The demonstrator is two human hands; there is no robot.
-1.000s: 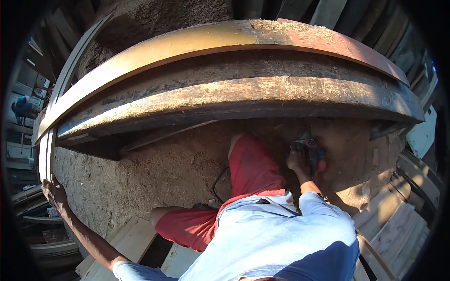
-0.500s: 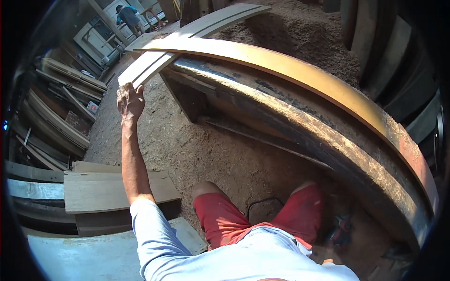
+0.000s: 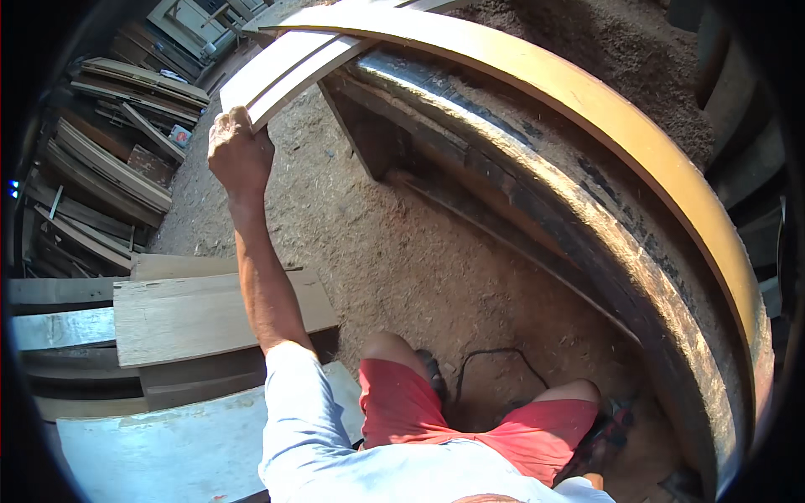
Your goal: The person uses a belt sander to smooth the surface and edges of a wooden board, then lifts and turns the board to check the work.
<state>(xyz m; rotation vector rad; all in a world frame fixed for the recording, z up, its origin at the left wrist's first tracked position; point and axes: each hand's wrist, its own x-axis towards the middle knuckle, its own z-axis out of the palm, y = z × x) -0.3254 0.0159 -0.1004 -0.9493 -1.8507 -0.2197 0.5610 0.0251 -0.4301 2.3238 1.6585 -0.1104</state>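
Observation:
My left hand [image 3: 241, 152] is closed around the near end of a pale wooden board [image 3: 289, 71] with a dark groove running along it. That board passes under a long yellow-orange plank [image 3: 537, 74], which stretches along the top of a worn wooden workbench [image 3: 537, 172]. The plank looks curved in this wide view. The far part of the grooved board is hidden behind the plank and cut off by the upper edge. My right hand is out of view.
Stacked boards [image 3: 109, 172] lean at the left. A pale plank [image 3: 193, 314] and a whitish panel [image 3: 168, 453] lie at lower left. A dark cable [image 3: 503, 350] lies on the dusty ground near my feet. Sawdust [image 3: 620, 50] is heaped beyond the bench.
The view has shifted, so bench and boards sit higher and further right. The grooved board's near end is closer to me, still held in my left hand. The distant person is no longer seen.

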